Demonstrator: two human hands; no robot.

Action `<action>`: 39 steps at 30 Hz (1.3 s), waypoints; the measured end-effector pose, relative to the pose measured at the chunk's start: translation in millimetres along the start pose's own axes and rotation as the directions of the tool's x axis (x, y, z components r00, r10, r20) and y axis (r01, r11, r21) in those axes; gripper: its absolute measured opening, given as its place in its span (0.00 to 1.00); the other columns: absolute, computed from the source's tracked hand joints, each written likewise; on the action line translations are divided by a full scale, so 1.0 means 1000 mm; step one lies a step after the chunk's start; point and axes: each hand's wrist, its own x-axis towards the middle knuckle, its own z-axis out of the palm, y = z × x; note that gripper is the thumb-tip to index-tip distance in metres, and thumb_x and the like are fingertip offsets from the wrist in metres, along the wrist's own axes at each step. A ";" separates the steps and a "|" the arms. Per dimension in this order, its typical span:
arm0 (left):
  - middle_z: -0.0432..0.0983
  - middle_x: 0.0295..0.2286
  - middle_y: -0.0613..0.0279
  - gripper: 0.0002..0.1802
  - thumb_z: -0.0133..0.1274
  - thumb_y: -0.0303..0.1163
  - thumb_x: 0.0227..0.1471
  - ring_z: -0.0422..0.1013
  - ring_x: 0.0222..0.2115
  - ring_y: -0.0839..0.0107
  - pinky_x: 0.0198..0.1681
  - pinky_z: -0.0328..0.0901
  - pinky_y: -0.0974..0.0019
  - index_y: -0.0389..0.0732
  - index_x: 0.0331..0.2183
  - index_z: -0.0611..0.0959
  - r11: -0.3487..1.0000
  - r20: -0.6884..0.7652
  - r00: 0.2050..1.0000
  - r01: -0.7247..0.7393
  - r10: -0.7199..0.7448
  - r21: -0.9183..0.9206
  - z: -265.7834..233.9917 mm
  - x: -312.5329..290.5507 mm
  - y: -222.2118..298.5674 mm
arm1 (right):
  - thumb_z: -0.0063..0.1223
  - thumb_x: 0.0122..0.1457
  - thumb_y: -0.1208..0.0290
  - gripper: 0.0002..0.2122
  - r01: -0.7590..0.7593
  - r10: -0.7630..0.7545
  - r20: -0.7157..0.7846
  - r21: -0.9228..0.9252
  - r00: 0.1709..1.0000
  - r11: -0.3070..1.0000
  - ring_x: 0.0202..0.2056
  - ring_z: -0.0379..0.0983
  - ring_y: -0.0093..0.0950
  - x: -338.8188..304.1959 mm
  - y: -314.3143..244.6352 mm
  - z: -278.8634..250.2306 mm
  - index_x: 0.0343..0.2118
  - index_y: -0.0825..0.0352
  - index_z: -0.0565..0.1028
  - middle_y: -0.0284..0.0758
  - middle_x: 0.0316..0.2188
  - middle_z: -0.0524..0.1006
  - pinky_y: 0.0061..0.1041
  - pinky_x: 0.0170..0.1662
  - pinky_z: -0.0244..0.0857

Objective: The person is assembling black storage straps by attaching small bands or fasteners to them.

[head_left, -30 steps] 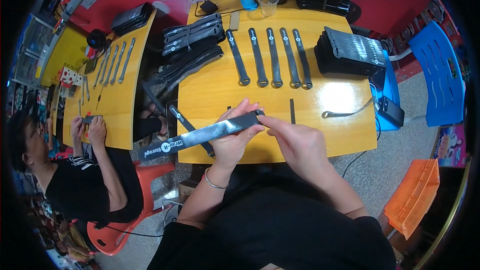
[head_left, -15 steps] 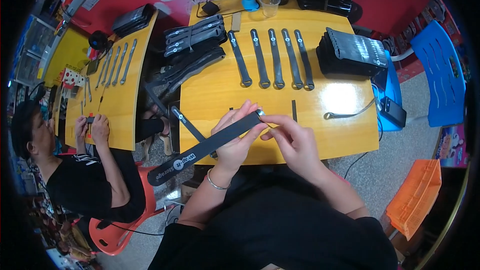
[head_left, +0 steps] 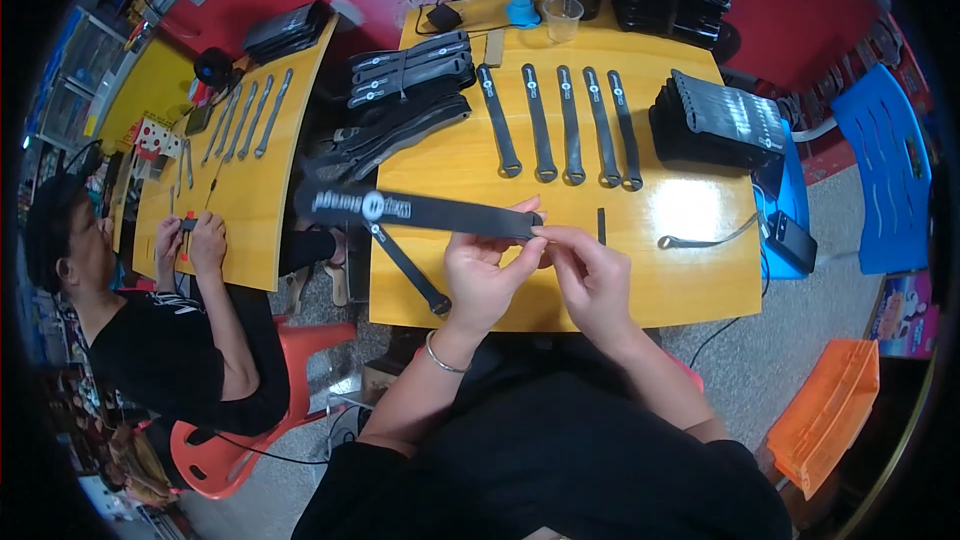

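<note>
A black strap [head_left: 440, 214] with white print stretches out to the left above the table, its free end blurred. My left hand [head_left: 482, 275] is closed around the strap near its right end. At that end my right hand [head_left: 597, 275] pinches the strap with thumb and forefinger; the fingers hide part of it. Another dark strap [head_left: 410, 270] lies on the table beside my left hand. Beyond my hands, several straps with end loops, among them a middle one [head_left: 571, 125], lie side by side. A small dark strip [head_left: 601, 226] is just past my right hand.
Bundled straps [head_left: 412, 70] are piled at the table's left, and a stack [head_left: 725, 110] stands at the right. One looped strap [head_left: 710, 240] lies near the right edge. A blue fan [head_left: 522, 0] and plastic cup [head_left: 562, 20] stand behind. A co-worker [head_left: 150, 340] sits at left.
The strap's free end has swung upward from the lower left and its print now appears upside down. Both hands stay at its other end. The whole view has shifted slightly.
</note>
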 end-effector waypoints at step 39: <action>0.63 0.46 0.53 0.18 0.53 0.17 0.47 0.67 0.44 0.71 0.48 0.63 0.71 0.33 0.43 0.72 0.991 0.059 0.998 -0.007 -0.001 0.131 0.000 -0.004 -0.005 | 0.46 0.58 0.78 0.13 -0.331 0.291 0.196 0.220 0.936 0.917 0.24 0.75 0.26 0.000 -0.003 -0.010 0.46 0.66 0.61 0.36 0.19 0.75 0.20 0.27 0.65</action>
